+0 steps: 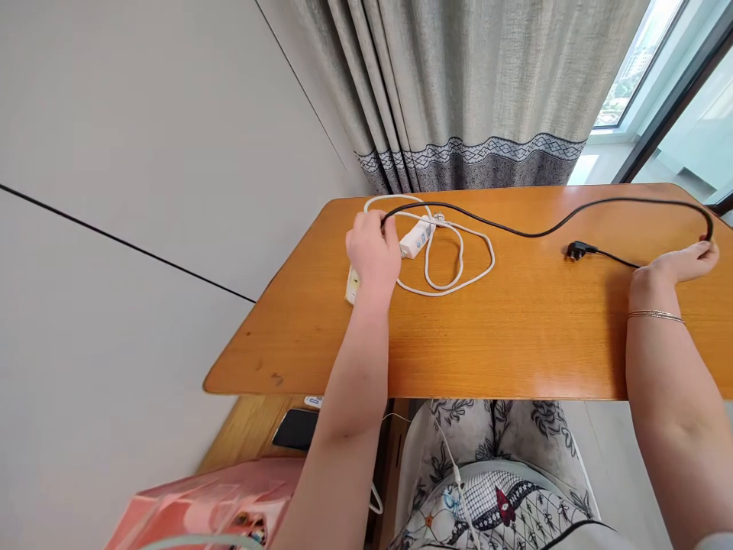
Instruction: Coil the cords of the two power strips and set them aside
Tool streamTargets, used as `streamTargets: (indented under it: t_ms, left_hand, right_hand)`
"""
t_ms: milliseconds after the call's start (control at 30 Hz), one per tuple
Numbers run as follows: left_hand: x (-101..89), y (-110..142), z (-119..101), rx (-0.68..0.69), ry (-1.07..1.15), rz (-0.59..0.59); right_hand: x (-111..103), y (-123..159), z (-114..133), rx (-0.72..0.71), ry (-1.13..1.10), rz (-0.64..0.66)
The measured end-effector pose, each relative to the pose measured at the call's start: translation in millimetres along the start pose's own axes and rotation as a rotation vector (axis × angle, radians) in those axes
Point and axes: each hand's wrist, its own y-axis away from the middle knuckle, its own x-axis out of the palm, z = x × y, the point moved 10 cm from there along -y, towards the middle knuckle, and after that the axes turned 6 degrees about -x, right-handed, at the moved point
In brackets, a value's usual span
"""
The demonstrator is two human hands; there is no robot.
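A black power cord (530, 234) runs in a wavy line above the wooden table between my two hands. My left hand (375, 248) is closed around one end of it, over the white cable and power strip. At the right, my right hand (690, 261) pinches the cord where it bends back. The cord's black plug (579, 250) lies on the table to the left of my right wrist. Behind my left hand is a looped white cable (492, 256) with a white plug or adapter block (417, 237). A white power strip (351, 286) is partly hidden by my left hand.
The wooden table (504, 344) reaches toward a grey curtain (486, 76) and a window at the right. A grey wall (143, 153) stands at the left. Below the table edge are a dark phone (296, 429) and a pink bag or box (211, 496).
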Motion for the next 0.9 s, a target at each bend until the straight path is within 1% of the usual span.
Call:
streamTargets:
  t_ms: [67,100,133,167,200,233,267,300,367,400,467,533,567,600,633,667,733,833,900]
  left_hand:
    - [-0.4,-0.7,6.7,-0.040,0.012,0.003]
    - [2.0,0.6,6.5,-0.047,0.010,0.020]
    - [5.3,2.7,4.5,-0.047,0.006,0.040]
    - [9.0,5.2,1.4,-0.041,0.001,0.061]
    - [12.8,8.0,-2.3,-0.031,-0.004,0.081]
    - [16.8,10.7,-6.3,-0.017,-0.010,0.102]
    - [20.9,13.5,-10.5,0.000,-0.014,0.126]
    - [24.9,16.3,-15.1,0.023,-0.016,0.153]
    - [31.0,22.2,-25.4,0.082,-0.011,0.199]
    - [32.9,25.4,-31.3,0.117,-0.006,0.218]
    - [35.0,33.2,-44.6,0.196,-0.004,0.247]
    - [36.0,43.3,-59.6,0.279,-0.012,0.274]
    - [36.5,49.5,-67.8,0.323,-0.013,0.291]
    - [36.9,56.4,-76.3,0.367,-0.010,0.310]
    - [37.5,64.2,-84.9,0.412,-0.003,0.334]
    - [38.7,72.8,-93.9,0.462,0.003,0.366]
    - [43.5,92.1,-110.6,0.564,-0.003,0.457]
    - [53.1,115.9,-125.1,0.665,-0.072,0.598]
    - [57.4,121.6,-126.7,0.675,-0.124,0.651]
  right_hand:
    - [7.0,-1.1,-9.2,-0.016,0.025,0.075]
    - [10.9,3.5,-6.9,-0.038,0.047,0.109]
    - [15.2,11.5,1.5,-0.085,0.072,0.138]
    - [19.0,22.9,15.5,-0.151,0.098,0.156]
    - [22.9,38.0,34.8,-0.242,0.113,0.168]
    - [30.8,57.5,57.4,-0.348,0.106,0.221]
    - [40.4,79.8,77.2,-0.414,0.089,0.300]
    - [49.3,103.2,93.9,-0.440,0.057,0.386]
    - [68.4,157.8,128.1,-0.516,0.001,0.632]
    - [75.7,185.8,141.0,-0.522,-0.033,0.772]
    - [86.6,242.6,156.6,-0.452,-0.109,1.103]
    - [89.5,293.1,154.5,-0.257,-0.111,1.423]
    - [87.7,314.8,151.8,-0.145,-0.123,1.559]
    - [85.0,330.2,149.6,-0.035,-0.150,1.645]
    - [83.1,340.4,147.5,0.064,-0.183,1.693]
    - [82.8,345.3,145.7,0.151,-0.226,1.701]
    - [86.1,343.1,140.8,0.303,-0.314,1.640]
    - [95.6,320.8,133.2,0.496,-0.442,1.466]
    - [101.3,292.5,129.1,0.580,-0.513,1.301]
